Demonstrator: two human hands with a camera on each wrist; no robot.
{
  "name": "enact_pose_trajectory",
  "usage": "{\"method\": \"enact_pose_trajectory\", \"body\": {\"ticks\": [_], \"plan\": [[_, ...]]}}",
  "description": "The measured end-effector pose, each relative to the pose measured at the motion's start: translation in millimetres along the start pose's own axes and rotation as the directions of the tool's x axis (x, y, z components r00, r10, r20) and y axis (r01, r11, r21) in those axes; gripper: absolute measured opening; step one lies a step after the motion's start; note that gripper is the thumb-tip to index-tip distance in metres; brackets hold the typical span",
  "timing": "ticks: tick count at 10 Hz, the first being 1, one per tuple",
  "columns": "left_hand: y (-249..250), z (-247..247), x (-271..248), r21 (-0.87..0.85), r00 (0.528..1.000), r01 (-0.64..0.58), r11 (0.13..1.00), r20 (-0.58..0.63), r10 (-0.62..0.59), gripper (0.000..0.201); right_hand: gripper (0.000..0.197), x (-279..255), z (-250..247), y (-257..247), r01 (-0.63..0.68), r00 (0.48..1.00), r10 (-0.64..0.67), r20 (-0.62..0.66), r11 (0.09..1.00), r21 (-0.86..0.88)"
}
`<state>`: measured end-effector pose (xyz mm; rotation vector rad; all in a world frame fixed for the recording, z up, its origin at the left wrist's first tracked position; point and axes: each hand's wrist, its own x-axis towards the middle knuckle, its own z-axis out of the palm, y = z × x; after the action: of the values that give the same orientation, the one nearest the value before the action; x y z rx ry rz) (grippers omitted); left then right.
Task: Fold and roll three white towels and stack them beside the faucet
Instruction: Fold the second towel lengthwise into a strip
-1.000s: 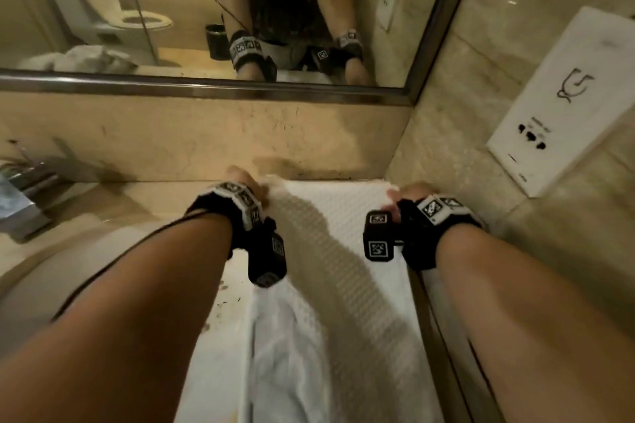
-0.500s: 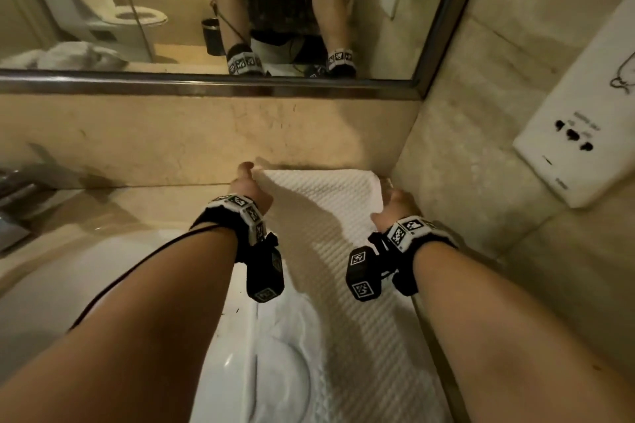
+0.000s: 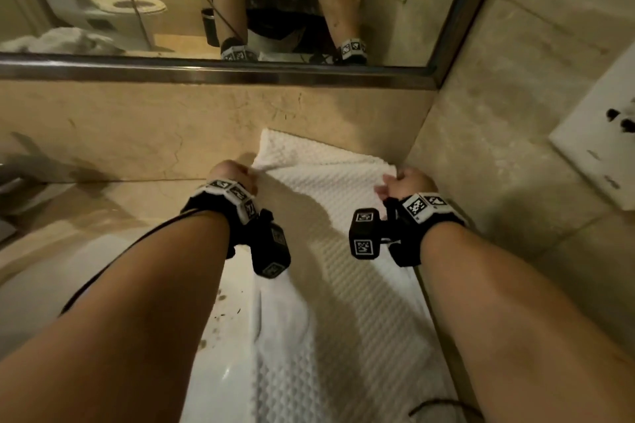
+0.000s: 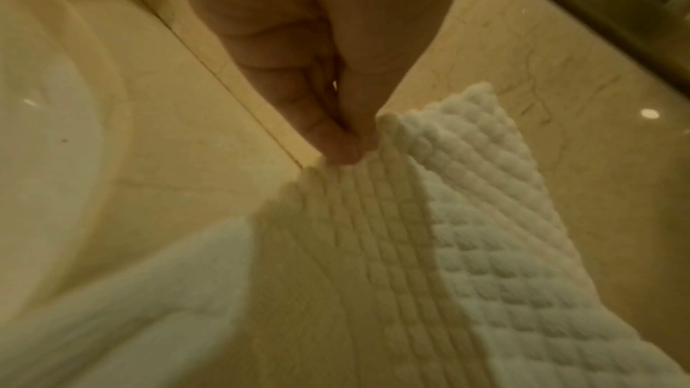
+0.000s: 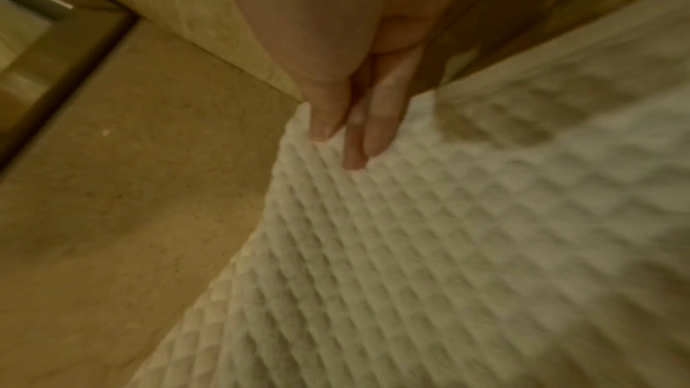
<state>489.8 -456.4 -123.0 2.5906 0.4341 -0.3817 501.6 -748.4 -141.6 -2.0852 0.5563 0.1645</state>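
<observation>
Head view, centre of the frame: your left hand [image 3: 229,172] pinches the far left corner of the white waffle-weave towel [image 3: 347,271], and your right hand [image 3: 405,184] grips its far right corner, while the cloth lies lengthwise on the stone counter [image 3: 137,203] toward the lower edge of the frame, against the wall at right. Left wrist view shows thumb and fingertips [image 4: 338,146] closed on the ribbed hem. Judged soft, light and limp, the towel will sag between grips; hold both corners at the hem.

surface: beige marble counter [image 3: 103,203] | on it: white waffle towel [image 3: 343,285], spread beside basin [image 3: 41,278]
</observation>
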Motion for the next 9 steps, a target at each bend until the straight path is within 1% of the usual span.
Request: {"method": "enact_pose_trajectory", "body": {"ticks": [1,2,3,4,5,6,7,8,9], "plan": [[-7,12,12,-0.212,0.999,0.033,0.977,0.001,-0.034,0.016,0.048,-8,7,-1,-0.030,0.999,0.037,0.030,0.977,-0.211],[-14,26,6,-0.251,0.995,0.087,0.964,-0.032,-0.098,0.033,0.043,-20,15,16,0.051,0.996,-0.077,-0.047,0.911,-0.409],[-16,31,-5,-0.242,0.994,0.100,0.965,-0.024,-0.109,0.040,0.048,-33,14,14,0.120,0.983,-0.164,-0.083,0.913,-0.391],[-10,32,-27,-0.132,0.991,0.124,0.984,0.067,-0.116,0.049,0.053,-51,-1,7,0.104,0.986,-0.150,-0.078,0.902,-0.419],[-8,30,-56,-0.059,0.993,0.088,0.994,0.089,-0.082,0.047,0.056,-79,-23,1,0.092,0.984,-0.147,-0.101,0.904,-0.417],[-6,24,-91,-0.004,0.996,0.052,0.999,0.068,-0.052,0.042,0.057,-107,-47,-4,0.110,0.982,-0.165,-0.096,0.899,-0.424],[-3,16,-143,0.047,0.998,-0.042,0.998,0.049,0.039,0.022,0.052,-152,-74,-13,0.147,0.974,-0.206,-0.095,0.892,-0.428],[-6,16,-199,0.079,0.994,-0.109,0.991,0.010,0.109,0.011,0.048,-203,-93,-19,0.216,0.959,-0.267,-0.094,0.904,-0.369],[-14,31,-266,0.106,0.990,-0.142,0.984,0.035,0.139,0.014,0.046,-265,-105,-9,0.304,0.937,-0.343,-0.068,0.895,-0.326]]}}
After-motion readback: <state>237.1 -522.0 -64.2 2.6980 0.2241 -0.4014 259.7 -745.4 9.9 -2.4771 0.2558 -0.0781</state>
